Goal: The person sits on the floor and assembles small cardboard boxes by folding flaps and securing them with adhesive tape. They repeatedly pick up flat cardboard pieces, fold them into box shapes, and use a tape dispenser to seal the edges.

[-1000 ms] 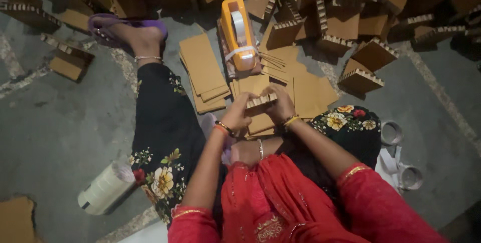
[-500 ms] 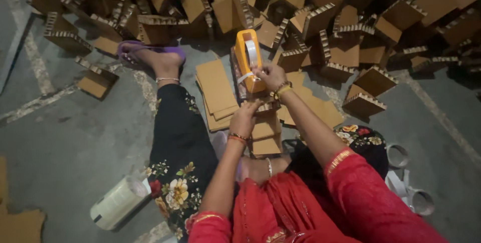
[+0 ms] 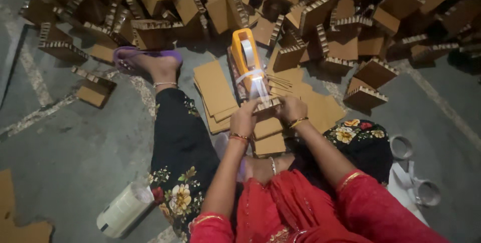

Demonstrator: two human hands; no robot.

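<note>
Head view, looking down on a person seated on a grey concrete floor (image 3: 65, 147) marked with pale, worn painted lines. Lighting is dim, and no walls show.

Along the far edge of the floor lies a heap of folded cardboard boxes (image 3: 310, 12) with notched, comb-like edges; the heap is cut off by the top of the picture, and its darker parts are hard to make out.

In the middle of the floor, just in front of the person's lap, the left hand (image 3: 244, 120) and the right hand (image 3: 291, 108) are both closed on a small cardboard piece (image 3: 265, 105), one at each end. A strip of clear tape (image 3: 258, 86) runs from it up to an orange tape dispenser (image 3: 245, 57) standing just beyond. How the fingers lie under the piece is hidden.

Flat cardboard sheets (image 3: 213, 90) are stacked beside the dispenser and under the hands.

Near the floor's near edge, left of the knee, lies a pale roll of tape (image 3: 125, 210). To the right lie two empty tape cores (image 3: 401, 146), partly blurred. A purple sandal (image 3: 145, 55) is on the outstretched foot.
</note>
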